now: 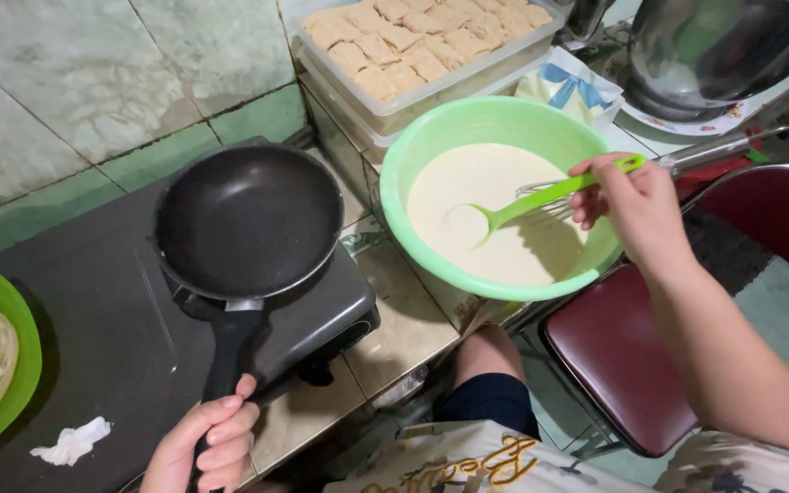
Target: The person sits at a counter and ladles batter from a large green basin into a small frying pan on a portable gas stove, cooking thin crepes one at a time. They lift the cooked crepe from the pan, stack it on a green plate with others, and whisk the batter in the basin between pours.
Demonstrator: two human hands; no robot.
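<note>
At the bottom edge, the left hand (207,447) is wrapped tight around the handle of the black frying pan (248,219), which sits empty on the stove (102,319). Over at the right, the right hand (632,201) pinches 1 green ladle (541,196) dipped in the batter of the green bowl (495,128); a level, modest scoop would likely keep drips off the table (404,319).

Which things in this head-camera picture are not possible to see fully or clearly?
- Green plate: cut by the left edge.
- Clear box of pastry pieces: cut by the top edge.
- Steel mixing bowl: cut by the top edge.
- Whisk: its wires lie partly behind the green ladle and right hand.
- Pan handle: its end is hidden in the left hand.
</note>
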